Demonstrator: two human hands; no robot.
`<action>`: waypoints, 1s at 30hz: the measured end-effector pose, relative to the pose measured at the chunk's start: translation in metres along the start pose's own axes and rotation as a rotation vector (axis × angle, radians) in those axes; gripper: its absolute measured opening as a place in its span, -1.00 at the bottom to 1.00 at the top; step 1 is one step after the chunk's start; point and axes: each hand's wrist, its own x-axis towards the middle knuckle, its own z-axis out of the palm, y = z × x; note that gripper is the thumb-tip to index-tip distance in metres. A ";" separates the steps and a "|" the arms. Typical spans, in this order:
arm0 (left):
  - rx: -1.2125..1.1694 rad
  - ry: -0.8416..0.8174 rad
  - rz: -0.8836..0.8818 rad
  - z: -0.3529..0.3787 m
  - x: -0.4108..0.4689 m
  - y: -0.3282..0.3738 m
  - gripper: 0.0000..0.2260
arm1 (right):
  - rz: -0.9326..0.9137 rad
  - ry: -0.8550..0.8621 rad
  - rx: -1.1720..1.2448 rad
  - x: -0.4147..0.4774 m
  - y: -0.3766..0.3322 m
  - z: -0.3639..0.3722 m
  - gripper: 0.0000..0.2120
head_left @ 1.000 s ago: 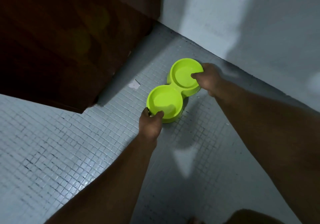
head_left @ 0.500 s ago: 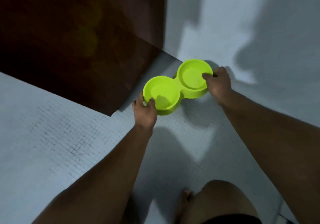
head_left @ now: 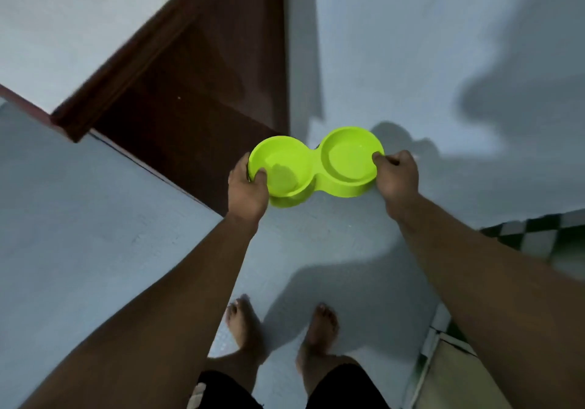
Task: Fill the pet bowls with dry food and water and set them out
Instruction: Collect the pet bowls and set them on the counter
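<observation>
The double bowl [head_left: 316, 168] is held level in the air before the person, well above the floor [head_left: 95, 218] and close beside the dark wooden door [head_left: 205, 92]. The left hand [head_left: 248, 187] grips one end, thumb hooked over the rim; the right hand [head_left: 397, 176] pinches the other. Both wells look empty. Once they're filled, I'd worry that any tilt between the hands slops water into the food, or the door edge knocks it.

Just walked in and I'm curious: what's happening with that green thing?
A barefoot person stands holding a lime-green double pet bowl by its two ends: the left hand grips the left rim, the right hand pinches the right rim. Neither half looks filled yet. A dark wooden door is to the left.
</observation>
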 end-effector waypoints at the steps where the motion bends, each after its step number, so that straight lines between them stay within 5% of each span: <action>1: 0.000 0.000 0.009 -0.008 -0.010 0.016 -0.35 | 0.011 0.008 0.018 -0.012 -0.010 -0.012 -0.75; 9: -0.070 -0.102 0.206 -0.052 -0.072 0.082 -0.68 | 0.058 0.112 0.158 -0.101 -0.030 -0.087 -0.70; 20: -0.104 -0.439 0.321 -0.122 -0.159 0.096 -0.77 | 0.041 0.490 0.202 -0.292 -0.028 -0.137 -0.78; 30: -0.058 -0.739 0.400 -0.125 -0.289 0.065 -0.75 | 0.126 0.783 0.308 -0.465 0.054 -0.216 -0.74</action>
